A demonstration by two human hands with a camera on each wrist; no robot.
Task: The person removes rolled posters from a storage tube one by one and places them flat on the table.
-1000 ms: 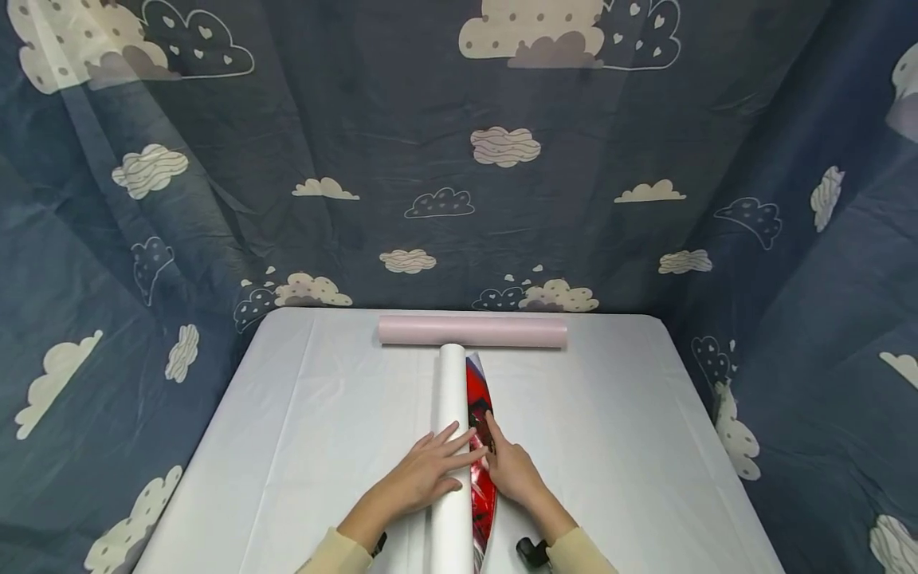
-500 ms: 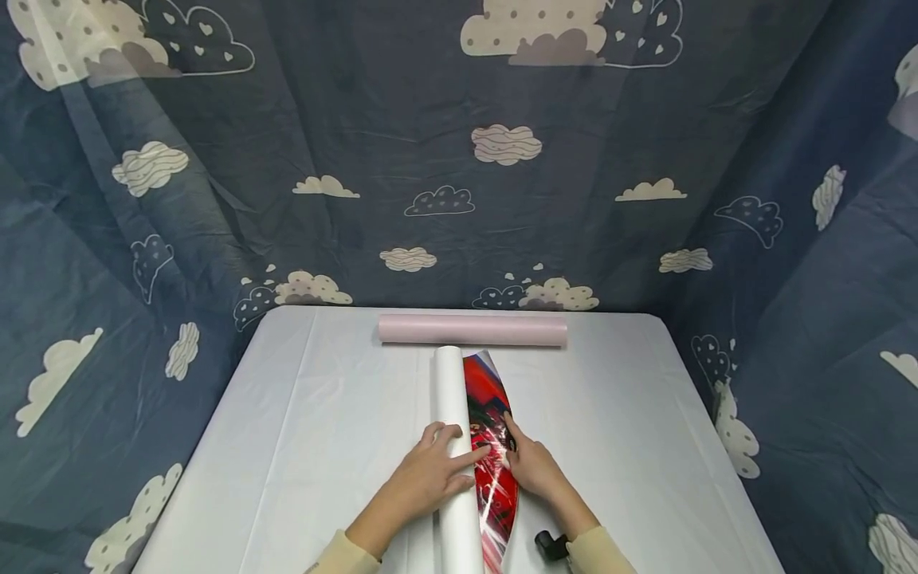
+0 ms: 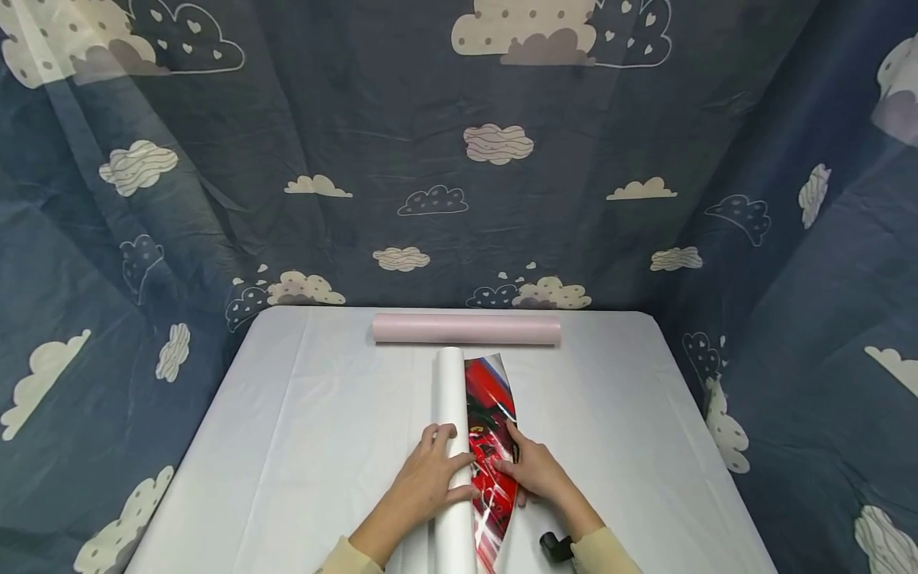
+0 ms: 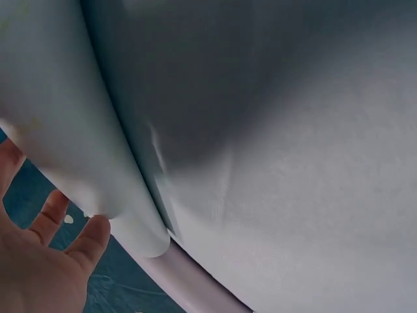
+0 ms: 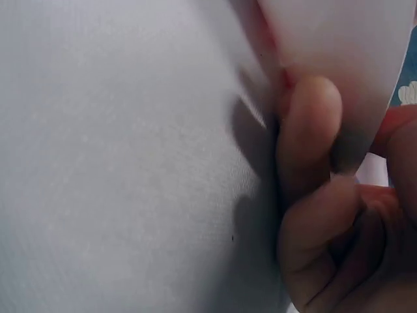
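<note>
A rolled poster (image 3: 451,399) lies lengthwise on the table, its white back outward. From its right side comes an unrolled strip with a glossy red print (image 3: 491,446). My left hand (image 3: 423,478) holds the roll, with bent fingers over it and the thumb at its right side. In the left wrist view, fingertips (image 4: 91,238) touch the white roll. My right hand (image 3: 541,474) pinches the free right edge of the poster, thumb on the printed face. Curled fingers (image 5: 313,130) show at the white underside in the right wrist view.
A pale pink roll (image 3: 466,329) lies crosswise near the back edge of the white table (image 3: 344,383), just beyond the poster's far end. Dark blue cloth (image 3: 402,96) with printed clouds hangs behind and at both sides. A black object (image 3: 555,548) sits at the right wrist.
The right hand has drawn the poster's edge rightward, so a wider strip of red print shows. Its thumb now lies farther over the print. The left hand's fingers have bent more over the roll.
</note>
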